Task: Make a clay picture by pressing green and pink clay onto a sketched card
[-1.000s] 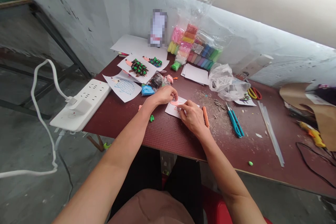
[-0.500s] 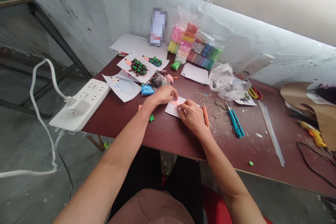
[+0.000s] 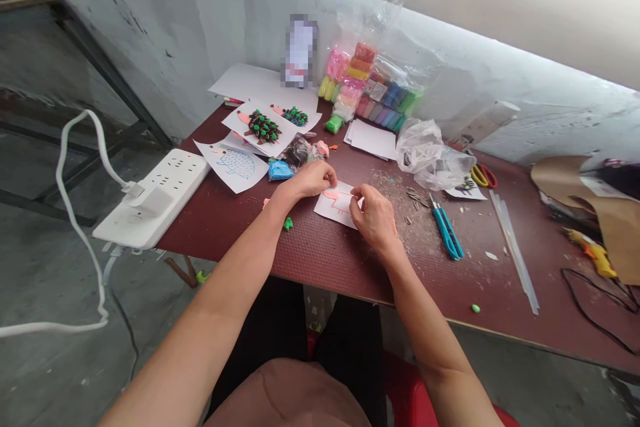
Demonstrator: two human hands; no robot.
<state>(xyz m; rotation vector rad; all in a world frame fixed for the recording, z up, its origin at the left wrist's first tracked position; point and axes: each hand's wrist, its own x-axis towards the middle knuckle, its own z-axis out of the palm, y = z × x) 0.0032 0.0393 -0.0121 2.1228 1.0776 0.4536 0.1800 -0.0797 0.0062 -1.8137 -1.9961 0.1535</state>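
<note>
A small white card [image 3: 324, 208] with orange line drawing lies on the table before me. Flattened pink clay [image 3: 331, 194] covers part of the drawing at its left end. My left hand [image 3: 316, 178] is at the card's upper left edge, its fingers curled together; whatever they hold is hidden. My right hand [image 3: 374, 215] rests over the card's right end with thumb and forefinger bent towards each other, and I cannot make out anything between them. An orange marker [image 3: 395, 227] is mostly hidden behind this hand. A green clay piece [image 3: 288, 223] lies near my left forearm.
Finished hedgehog cards [image 3: 263, 127] and a blue clay pack [image 3: 280, 170] sit at left, beside a white power strip [image 3: 150, 203]. Bagged coloured clay [image 3: 395, 103] stands at the wall. A teal utility knife [image 3: 447, 230], seeds [image 3: 415, 197], scissors [image 3: 484, 176] and a glue gun [image 3: 595, 253] lie right.
My right hand has shifted right along the card, uncovering more of the orange drawing and covering most of the marker. My left hand has barely moved.
</note>
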